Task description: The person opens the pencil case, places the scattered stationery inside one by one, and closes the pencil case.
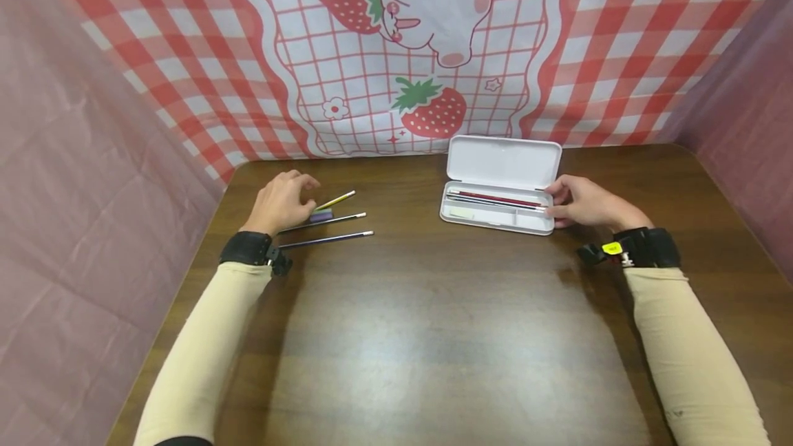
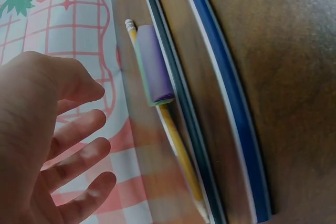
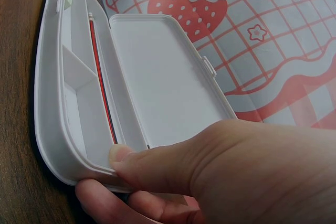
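My left hand [image 1: 281,203] hovers at the table's left with loosely bent fingers, holding nothing. Close by lie a yellow pencil [image 2: 182,157], a purple and green block [image 2: 155,66] that looks like an eraser, a dark green pencil [image 2: 182,98] and a blue pencil [image 2: 231,85]. On the right, my right hand [image 1: 585,204] grips the near-right end of a white pencil case [image 3: 50,103], thumb over its rim and fingers outside. Its lid [image 1: 503,160] stands up. Inside are a red and black pencil [image 3: 101,80], a darker pencil beside it, and a pale green piece [image 1: 461,213] in a front compartment.
Behind the brown wooden table [image 1: 421,336] hangs a red and white checked cloth [image 1: 626,40] with strawberries, close to the raised lid. Pinkish curtains [image 1: 93,177] flank both sides.
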Demonstrator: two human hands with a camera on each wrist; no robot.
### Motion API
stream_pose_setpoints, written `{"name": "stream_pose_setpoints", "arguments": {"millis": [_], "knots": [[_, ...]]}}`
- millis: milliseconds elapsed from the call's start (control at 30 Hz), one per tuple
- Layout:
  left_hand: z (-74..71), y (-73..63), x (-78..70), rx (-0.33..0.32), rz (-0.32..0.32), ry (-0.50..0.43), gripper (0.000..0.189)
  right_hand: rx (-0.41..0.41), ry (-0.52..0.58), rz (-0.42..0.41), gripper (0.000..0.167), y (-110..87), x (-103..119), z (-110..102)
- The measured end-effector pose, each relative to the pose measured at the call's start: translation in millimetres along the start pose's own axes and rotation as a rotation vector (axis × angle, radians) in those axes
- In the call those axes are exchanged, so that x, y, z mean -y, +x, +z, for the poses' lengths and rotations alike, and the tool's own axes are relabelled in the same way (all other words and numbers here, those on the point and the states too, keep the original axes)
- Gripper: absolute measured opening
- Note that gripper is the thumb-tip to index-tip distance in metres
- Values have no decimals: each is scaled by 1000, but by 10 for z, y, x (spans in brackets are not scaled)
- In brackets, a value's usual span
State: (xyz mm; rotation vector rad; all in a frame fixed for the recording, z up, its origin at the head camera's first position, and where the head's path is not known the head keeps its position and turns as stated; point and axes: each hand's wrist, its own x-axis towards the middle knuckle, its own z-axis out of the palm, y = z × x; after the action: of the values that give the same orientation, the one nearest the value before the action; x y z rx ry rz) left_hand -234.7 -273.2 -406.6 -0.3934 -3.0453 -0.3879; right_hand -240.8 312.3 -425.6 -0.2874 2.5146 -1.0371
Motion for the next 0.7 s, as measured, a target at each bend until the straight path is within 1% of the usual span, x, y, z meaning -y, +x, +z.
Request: {"name": "stream_pose_setpoints", "arguments": {"millis": [200,300,467,533,700], "knots": [[99,-24,34,31,-23,-55,40,-1,6,3,50,-13,8,0],[157,-42,65,35,-29,-86,38,2,9,3,49,-11,10,-6],[226,-56,114,14,-24,-139,35,5,9,-8,49,-8,4,-9],[331,-8,226,-15,-18,-136,34,6,5,-6,49,-11,2,-10],[364,-5,277,-13,-11,-145,32,7,-5,1,49,-16,4,-12]]}}
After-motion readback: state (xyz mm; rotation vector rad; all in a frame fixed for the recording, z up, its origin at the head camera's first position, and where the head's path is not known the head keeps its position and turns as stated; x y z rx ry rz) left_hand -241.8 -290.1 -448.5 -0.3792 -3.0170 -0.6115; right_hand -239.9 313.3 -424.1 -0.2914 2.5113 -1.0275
